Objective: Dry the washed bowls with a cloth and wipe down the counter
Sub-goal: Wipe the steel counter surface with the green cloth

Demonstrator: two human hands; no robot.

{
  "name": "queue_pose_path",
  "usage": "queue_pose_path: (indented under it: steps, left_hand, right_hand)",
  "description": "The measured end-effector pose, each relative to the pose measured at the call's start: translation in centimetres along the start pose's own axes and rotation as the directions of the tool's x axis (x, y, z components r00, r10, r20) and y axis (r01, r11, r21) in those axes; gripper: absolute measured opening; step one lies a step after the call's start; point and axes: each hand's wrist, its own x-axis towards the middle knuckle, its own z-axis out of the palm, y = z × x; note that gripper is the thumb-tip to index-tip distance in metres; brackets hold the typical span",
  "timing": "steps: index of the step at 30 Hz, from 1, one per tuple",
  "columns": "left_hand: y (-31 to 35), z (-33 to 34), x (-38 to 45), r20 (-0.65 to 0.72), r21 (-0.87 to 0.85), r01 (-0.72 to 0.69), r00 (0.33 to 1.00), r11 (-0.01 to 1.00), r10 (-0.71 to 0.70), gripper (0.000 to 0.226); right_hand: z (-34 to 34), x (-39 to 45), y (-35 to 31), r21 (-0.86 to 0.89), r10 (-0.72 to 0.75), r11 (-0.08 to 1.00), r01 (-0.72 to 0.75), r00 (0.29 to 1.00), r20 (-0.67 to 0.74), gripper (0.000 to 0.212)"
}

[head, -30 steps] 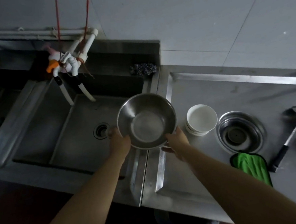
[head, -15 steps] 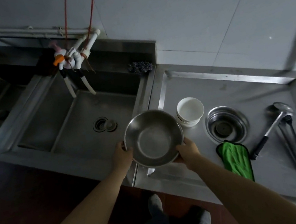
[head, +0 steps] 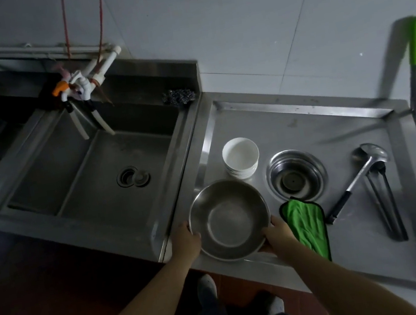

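Steel bowl [head: 230,224] moved from over sink [head: 95,168] to counter [head: 349,244] front edge. Left hand [head: 186,243], right hand [head: 278,236] both gripping rim. Green cloth [head: 307,223] just beside, untouched; drying likely next.

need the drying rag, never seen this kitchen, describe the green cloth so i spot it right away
Right of the sink is a steel counter. The cloth lies flat near its front edge, below the drain. It is the only bright green, soft thing among the metal.
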Motion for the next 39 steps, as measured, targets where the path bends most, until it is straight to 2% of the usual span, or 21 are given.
queue_pose_path:
  steps: [8,10,11,14,15,17,19,21,24,26,28,30,32,34,37,39]
  left_hand:
    - [-0.6,0.0,0.2,-0.052,0.087,0.027,0.998,0.996,-0.023,0.033]
    - [-0.3,-0.3,0.2,-0.037,0.114,0.029,0.999,0.993,-0.024,0.035]
    - [-0.1,-0.4,0.2,-0.038,0.13,0.016,0.999,0.991,-0.011,0.037]
    - [0.9,-0.8,1.1,-0.051,0.245,-0.093,0.993,0.965,0.108,0.044]
    - [2.0,-1.0,1.2,-0.053,0.3,-0.14,0.985,0.944,0.163,0.046]
    - [4.8,-1.5,1.6,-0.047,0.38,-0.27,0.949,0.884,0.311,0.053]
    - [7.9,-2.0,2.4,0.019,0.432,-0.391,0.905,0.813,0.425,0.064]
    - [10.9,-2.2,4.0,0.109,0.446,-0.466,0.876,0.764,0.47,0.066]
    - [14.9,-2.0,7.3,0.232,0.436,-0.539,0.841,0.721,0.488,0.068]
    - [16.9,-1.4,9.3,0.302,0.381,-0.553,0.832,0.741,0.465,0.068]
    - [18.5,-0.6,11.1,0.353,0.242,-0.501,0.843,0.831,0.406,0.065]
    - [20.0,0.3,12.6,0.415,0.114,-0.403,0.85,0.908,0.325,0.058]
    - [21.0,1.1,13.9,0.494,0.009,-0.318,0.826,0.948,0.272,0.042]
    - [21.1,2.1,15.3,0.528,-0.069,-0.251,0.812,0.966,0.248,0.027]
    - [20.6,3.2,16.1,0.558,-0.157,-0.108,0.81,0.982,0.179,0.028]
    - [20.6,3.6,16.2,0.563,-0.173,-0.07,0.812,0.982,0.157,0.03]
  right_hand:
    - [0.3,0.3,0.8,0.004,0.0,1.0,-0.001,0.99,0.141,0.041]
    - [-0.1,0.6,0.6,-0.067,0.006,0.998,0.005,0.987,0.161,0.04]
    - [-0.3,0.8,0.3,-0.142,0.004,0.99,0.017,0.989,0.149,0.046]
    - [-1.1,1.1,-2.0,-0.459,-0.116,0.88,0.125,0.992,0.046,0.077]
    - [-1.4,0.9,-3.2,-0.527,-0.183,0.832,0.172,0.983,0.031,0.079]
    - [-1.6,1.0,-5.9,-0.579,-0.324,0.764,0.285,0.945,0.038,0.076]
    - [-1.5,2.0,-8.5,-0.587,-0.421,0.714,0.381,0.904,0.076,0.083]
    - [-1.1,3.4,-10.9,-0.622,-0.447,0.664,0.415,0.887,0.115,0.093]
    - [-0.2,5.5,-13.6,-0.648,-0.4,0.662,0.378,0.909,0.121,0.105]
    - [0.4,6.8,-14.6,-0.623,-0.37,0.698,0.354,0.922,0.109,0.106]
    - [0.9,8.3,-15.0,-0.536,-0.333,0.781,0.32,0.94,0.075,0.105]
    - [1.4,9.8,-15.3,-0.401,-0.265,0.878,0.263,0.963,0.052,0.101]
    - [1.8,11.2,-15.4,-0.229,-0.16,0.959,0.167,0.986,0.048,0.094]
    - [2.3,12.6,-15.1,-0.134,-0.087,0.986,0.095,0.994,0.062,0.084]
    - [2.9,14.0,-14.5,-0.061,-0.076,0.995,0.081,0.994,0.075,0.068]
    - [3.4,14.1,-14.5,0.007,-0.095,0.995,0.095,0.995,0.041,0.047]
